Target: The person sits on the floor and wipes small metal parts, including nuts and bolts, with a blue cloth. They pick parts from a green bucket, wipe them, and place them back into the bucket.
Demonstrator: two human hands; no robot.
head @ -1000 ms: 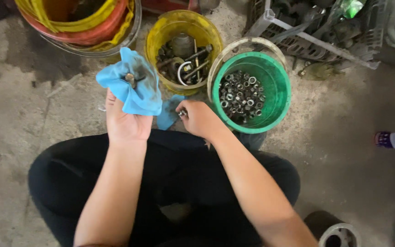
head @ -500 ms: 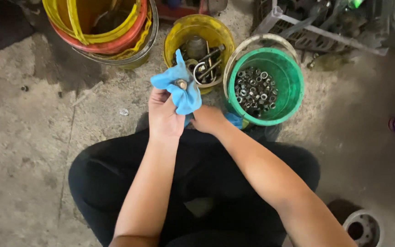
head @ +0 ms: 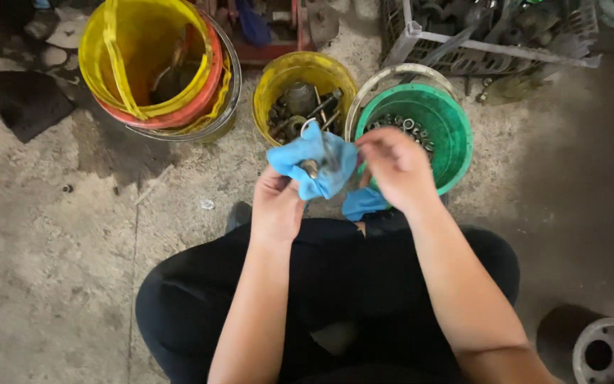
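My left hand (head: pixel 276 206) grips a blue cloth (head: pixel 314 167) with a small metal part (head: pixel 310 168) resting in its folds. My right hand (head: pixel 396 169) hovers just right of the cloth, over the near rim of a green bucket (head: pixel 449 139) that holds several metal nuts. Its fingers are curled and blurred; whether they pinch anything cannot be told. A tail of the blue cloth hangs below the right hand. Behind the cloth stands a small yellow bucket (head: pixel 278 89) holding metal bolts and fittings.
A big yellow bucket nested in a red one (head: pixel 151 71) stands at the back left. A grey crate (head: pixel 492 32) of metal parts is at the back right. A round metal hub (head: pixel 609 352) lies at the lower right. My black-trousered knees (head: pixel 179 299) rest on stained concrete.
My right hand has lifted off the cloth and moved right, over the green bucket's edge. The cloth stays bunched in my left hand.
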